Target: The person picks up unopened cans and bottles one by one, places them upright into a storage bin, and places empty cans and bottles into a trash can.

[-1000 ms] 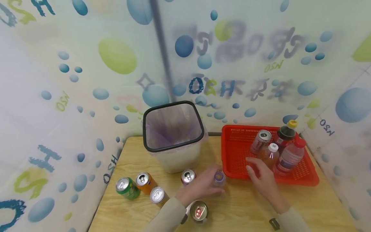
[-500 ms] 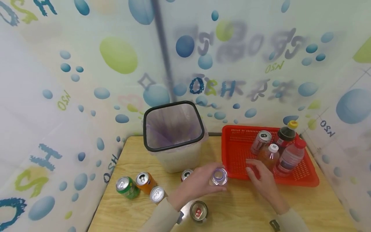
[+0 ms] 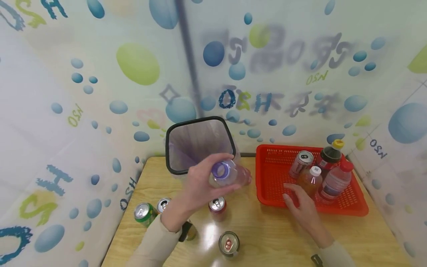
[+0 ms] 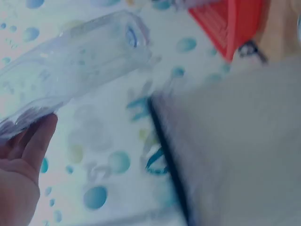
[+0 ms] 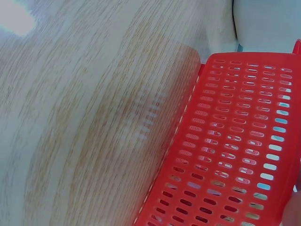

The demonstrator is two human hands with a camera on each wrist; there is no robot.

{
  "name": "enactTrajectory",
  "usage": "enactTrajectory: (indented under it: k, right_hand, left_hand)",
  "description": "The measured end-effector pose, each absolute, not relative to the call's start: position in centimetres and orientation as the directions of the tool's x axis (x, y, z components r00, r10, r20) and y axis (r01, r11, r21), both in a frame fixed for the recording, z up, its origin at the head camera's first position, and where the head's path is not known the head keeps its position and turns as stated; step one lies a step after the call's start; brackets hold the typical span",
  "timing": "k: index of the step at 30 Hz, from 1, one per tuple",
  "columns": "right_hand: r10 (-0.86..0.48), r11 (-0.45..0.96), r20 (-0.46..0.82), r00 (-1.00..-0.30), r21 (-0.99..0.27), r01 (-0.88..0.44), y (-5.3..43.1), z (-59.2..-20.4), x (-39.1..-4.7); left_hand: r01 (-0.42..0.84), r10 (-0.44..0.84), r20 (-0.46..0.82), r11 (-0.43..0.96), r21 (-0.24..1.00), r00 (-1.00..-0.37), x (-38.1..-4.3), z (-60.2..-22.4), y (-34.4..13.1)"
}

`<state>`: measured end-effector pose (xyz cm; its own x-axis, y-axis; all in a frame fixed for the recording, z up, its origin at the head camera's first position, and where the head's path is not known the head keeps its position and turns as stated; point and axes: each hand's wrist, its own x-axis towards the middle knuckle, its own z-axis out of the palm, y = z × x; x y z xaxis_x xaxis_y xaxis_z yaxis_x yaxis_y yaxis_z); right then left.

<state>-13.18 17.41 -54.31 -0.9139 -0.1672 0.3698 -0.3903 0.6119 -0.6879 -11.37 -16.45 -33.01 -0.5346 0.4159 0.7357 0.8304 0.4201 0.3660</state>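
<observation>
My left hand (image 3: 200, 181) holds a clear plastic bottle (image 3: 230, 174), tilted, its purple-ringed neck toward the head camera. The bottle is up near the front rim of the lined bin (image 3: 200, 171). In the left wrist view, the bottle (image 4: 84, 61) looks see-through, and the fingers of the left hand (image 4: 21, 174) lie along its side. My right hand (image 3: 301, 207) rests over the front rim of the red basket (image 3: 271, 185), thumb and forefinger apart. The right wrist view shows the slotted wall of the basket (image 5: 230, 117) from outside.
In the basket are a pink can (image 3: 301, 163), an amber bottle with a white cap (image 3: 310, 181), a cola bottle (image 3: 328, 157) and a pink bottle (image 3: 335, 181). Several cans stand on the table, including a green can (image 3: 145, 214), a dark red can (image 3: 218, 207) and a dark-rimmed can (image 3: 229, 243).
My left hand has lifted the clear bottle off the table, then carried it left and toward the bin, tipping it over. The right hand has stayed at the basket rim.
</observation>
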Motion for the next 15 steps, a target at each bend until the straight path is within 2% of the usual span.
enactTrajectory:
  k: [4,7,10,15]
  right_hand:
    - [-0.171,0.609,0.376,-0.91,-0.686,-0.398,17.5,-54.4,-13.2]
    - [-0.174,0.613,0.359,-0.917,-0.689,-0.386,17.6,-54.4,-13.2]
    - [-0.172,0.614,0.348,-0.921,-0.694,-0.377,17.6,-54.4,-13.2]
    - [-0.17,0.599,0.38,-0.909,-0.693,-0.401,17.4,-54.5,-13.3]
  left_hand:
    - [0.813,0.325,0.797,0.487,0.32,-0.509,-12.2,-30.8,-18.2]
    - [0.776,0.269,0.803,0.534,0.335,-0.531,-12.9,-29.7,-19.5]
    - [0.726,0.216,0.789,0.581,0.369,-0.575,-13.8,-29.5,-20.6]
    - [0.608,0.138,0.719,0.655,0.45,-0.681,-15.2,-30.6,-22.4]
